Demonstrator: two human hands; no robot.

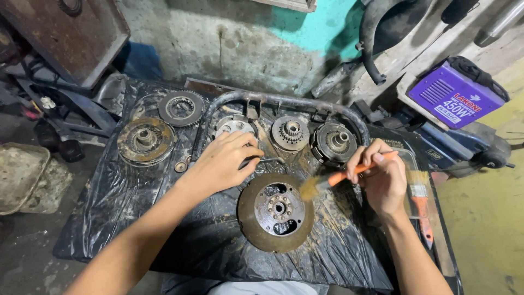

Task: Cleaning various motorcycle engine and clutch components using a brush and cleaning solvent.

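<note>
A round rusty clutch plate lies flat on black plastic sheeting in front of me. My right hand grips an orange-handled paintbrush, its bristles touching the plate's upper right edge. My left hand is closed on a small dark tool with a metal tip, just above the plate's upper left edge.
Several greasy clutch parts lie behind: a rusty disc, a ring plate, a hub and a drum. A bent metal tube arches over them. A second brush lies on the right, beside a purple box.
</note>
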